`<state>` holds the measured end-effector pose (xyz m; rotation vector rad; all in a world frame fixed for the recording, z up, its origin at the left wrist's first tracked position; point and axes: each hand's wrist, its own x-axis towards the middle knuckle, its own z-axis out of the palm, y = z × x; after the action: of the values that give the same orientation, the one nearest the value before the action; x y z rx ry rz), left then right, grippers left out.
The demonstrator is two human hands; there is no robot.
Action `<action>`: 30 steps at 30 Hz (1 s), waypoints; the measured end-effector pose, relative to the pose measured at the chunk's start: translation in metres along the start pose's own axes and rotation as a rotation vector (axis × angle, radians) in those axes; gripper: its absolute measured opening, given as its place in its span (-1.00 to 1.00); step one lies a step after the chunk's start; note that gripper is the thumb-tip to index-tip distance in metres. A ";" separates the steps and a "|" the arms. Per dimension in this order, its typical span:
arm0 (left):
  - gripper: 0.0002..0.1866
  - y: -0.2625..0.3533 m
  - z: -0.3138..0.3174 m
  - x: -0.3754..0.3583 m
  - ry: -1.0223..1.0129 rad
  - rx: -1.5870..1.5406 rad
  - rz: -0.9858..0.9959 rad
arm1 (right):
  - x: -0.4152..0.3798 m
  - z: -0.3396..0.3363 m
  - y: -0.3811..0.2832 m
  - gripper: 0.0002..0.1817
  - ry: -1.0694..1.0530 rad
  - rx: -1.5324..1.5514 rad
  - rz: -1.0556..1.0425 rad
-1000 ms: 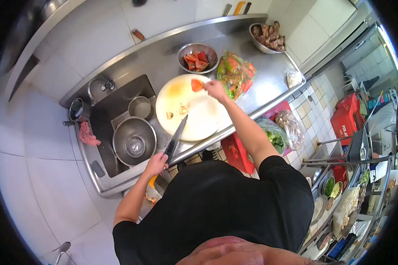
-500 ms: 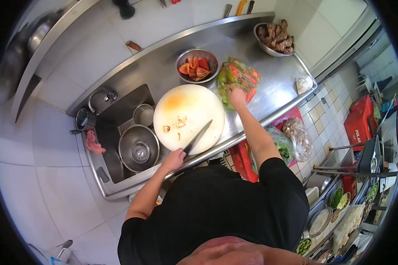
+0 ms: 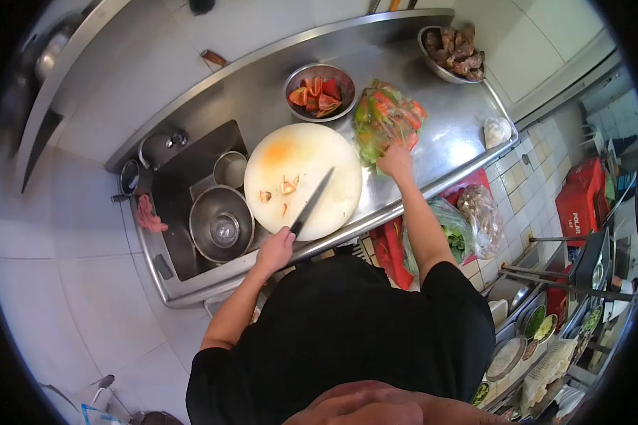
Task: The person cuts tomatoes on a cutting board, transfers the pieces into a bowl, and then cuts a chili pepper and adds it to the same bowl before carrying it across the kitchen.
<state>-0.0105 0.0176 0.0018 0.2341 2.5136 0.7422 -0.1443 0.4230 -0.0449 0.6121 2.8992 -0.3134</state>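
Observation:
My left hand (image 3: 277,248) is closed round the handle of a kitchen knife (image 3: 313,200). Its blade lies over a round white cutting board (image 3: 337,205), which carries an orange stain and small red-pepper scraps (image 3: 289,185). To the right of the board, my right hand (image 3: 395,159) grips the near edge of a clear plastic bag (image 3: 386,120) of red and green peppers; its fingertips are partly hidden. Behind the board stands a metal bowl (image 3: 349,93) holding pieces of cut red pepper (image 3: 322,97).
On the left is a sink (image 3: 181,263) with a steel bowl (image 3: 222,228) and a smaller pot (image 3: 230,170). A bowl of browned meat (image 3: 455,57) stands at the far right corner. Bagged produce (image 3: 475,219) sits below the counter's front edge (image 3: 443,188).
My right hand has drawn back slightly toward the near edge of the pepper bag. The knife stays in my left hand over the board. The whole view has shifted a little.

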 end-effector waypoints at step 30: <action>-0.75 -0.007 -0.025 -0.034 0.002 0.139 -0.013 | -0.167 0.064 -0.149 -0.69 0.196 0.666 -0.783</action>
<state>0.0055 -0.0099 0.0308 0.2644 2.5691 0.5635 -0.0475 0.2108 -0.0484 -0.5120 3.0456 -1.4027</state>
